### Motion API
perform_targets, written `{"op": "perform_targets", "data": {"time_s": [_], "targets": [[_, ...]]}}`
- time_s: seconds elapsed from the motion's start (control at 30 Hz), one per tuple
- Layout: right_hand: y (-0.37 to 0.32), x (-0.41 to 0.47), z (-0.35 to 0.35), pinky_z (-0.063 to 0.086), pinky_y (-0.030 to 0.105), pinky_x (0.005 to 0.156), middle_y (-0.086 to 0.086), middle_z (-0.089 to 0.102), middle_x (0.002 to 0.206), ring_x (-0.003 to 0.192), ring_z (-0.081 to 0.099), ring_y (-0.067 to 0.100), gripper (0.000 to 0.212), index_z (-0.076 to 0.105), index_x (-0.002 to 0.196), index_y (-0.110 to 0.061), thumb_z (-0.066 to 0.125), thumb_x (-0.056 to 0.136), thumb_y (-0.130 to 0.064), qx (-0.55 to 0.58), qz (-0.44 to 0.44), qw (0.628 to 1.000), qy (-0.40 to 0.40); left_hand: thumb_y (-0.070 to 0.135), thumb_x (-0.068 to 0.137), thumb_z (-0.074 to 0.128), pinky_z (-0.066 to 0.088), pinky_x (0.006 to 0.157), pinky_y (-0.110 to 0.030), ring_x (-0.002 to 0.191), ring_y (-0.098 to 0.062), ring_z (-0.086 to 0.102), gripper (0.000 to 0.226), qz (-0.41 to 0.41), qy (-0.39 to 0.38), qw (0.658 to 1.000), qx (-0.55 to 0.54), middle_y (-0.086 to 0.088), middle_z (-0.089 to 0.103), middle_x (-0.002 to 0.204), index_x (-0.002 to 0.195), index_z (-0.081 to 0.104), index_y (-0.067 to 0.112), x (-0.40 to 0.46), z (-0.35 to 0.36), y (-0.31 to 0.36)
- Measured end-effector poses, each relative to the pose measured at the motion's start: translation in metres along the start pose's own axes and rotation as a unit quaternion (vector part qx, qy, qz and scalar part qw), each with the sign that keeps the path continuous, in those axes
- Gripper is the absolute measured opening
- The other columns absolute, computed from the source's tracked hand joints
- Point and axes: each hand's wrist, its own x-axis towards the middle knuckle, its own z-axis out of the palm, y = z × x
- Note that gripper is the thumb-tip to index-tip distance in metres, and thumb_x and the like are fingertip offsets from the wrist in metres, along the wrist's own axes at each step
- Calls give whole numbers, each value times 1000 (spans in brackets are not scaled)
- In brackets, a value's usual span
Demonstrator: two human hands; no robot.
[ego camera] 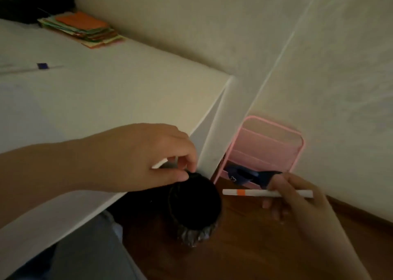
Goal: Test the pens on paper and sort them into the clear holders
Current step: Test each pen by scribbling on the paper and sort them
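1. the right hand (297, 196) holds a white pen with an orange band (266, 193) level above the wooden floor (255, 247); the grip closes on the pen's right half, so the banded end juts out to the left.
2. the left hand (136, 158) reaches past the edge of the white worktop (95, 101), thumb and forefinger pinching the rim of a black bin liner (194, 201).
3. a pink fabric organiser (265, 150) stands against the wall just behind the pen.
4. a stack of coloured paper (85, 29) lies far back on the worktop.
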Motion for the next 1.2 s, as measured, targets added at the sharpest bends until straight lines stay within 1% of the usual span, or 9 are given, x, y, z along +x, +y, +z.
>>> {"op": "perform_targets", "data": {"time_s": [0.07,0.33,0.47,0.67,0.73,0.8,0.93,1.03,1.2], "targets": [[25,11,-2,44,21,44,8,66,62,48,57,17,34,63,75,-10,49,82,-39,-44,23,998,-29,49,82,43,41,73,-20,81,4,49,14,12,-11,1000,-2,23,53,82,91,51,41,20,8,0],[89,85,29,55,29,60,-1,67,67,54,65,15,16,63,96,-18,55,90,-30,-188,103,974,-68,47,82,42,43,71,-23,85,-1,52,17,24,-4,1000,9,20,57,82,88,55,38,50,7,-14],[67,99,32,47,18,52,-4,66,63,45,59,6,17,65,93,-18,55,89,-32,-193,48,979,-51,43,83,45,41,72,-23,83,-2,54,15,9,16,1000,23,18,58,83,88,57,36,35,-6,-30],[-55,96,57,52,29,54,-5,68,63,48,59,10,16,65,82,-28,56,81,-41,-71,-140,985,-73,41,84,46,42,73,-14,85,4,53,10,-60,68,994,67,26,53,89,90,54,41,-16,-34,-51],[-98,92,79,51,30,52,-3,68,62,46,56,11,15,65,78,-29,57,79,-41,-53,-210,970,-111,44,85,44,43,72,-15,86,5,54,10,-107,86,987,79,27,54,90,90,52,45,-45,-47,-57],[-135,89,109,51,33,54,-3,67,63,49,57,14,15,65,78,-29,57,79,-41,-69,-274,945,-167,51,86,41,49,67,-26,86,5,55,12,-166,108,977,84,28,55,91,91,52,49,-81,-62,-63],[-187,85,182,43,14,57,-11,64,68,62,56,3,19,63,85,-33,52,82,-48,-165,-355,868,-306,61,84,39,52,62,-34,81,-3,61,23,-282,165,941,87,23,61,90,91,56,48,-166,-89,-73],[-215,82,242,41,18,59,-14,61,71,65,54,1,15,61,88,-38,52,85,-48,-230,-380,816,-369,68,80,38,49,65,-31,82,-1,61,31,-359,202,907,95,21,62,91,90,58,47,-231,-102,-77],[-247,89,338,41,17,56,-11,62,75,62,52,2,18,67,92,-28,56,86,-41,-262,-395,791,-388,51,75,46,40,70,-8,85,3,55,18,-439,217,868,90,21,60,94,82,59,41,-301,-106,-87]]}}
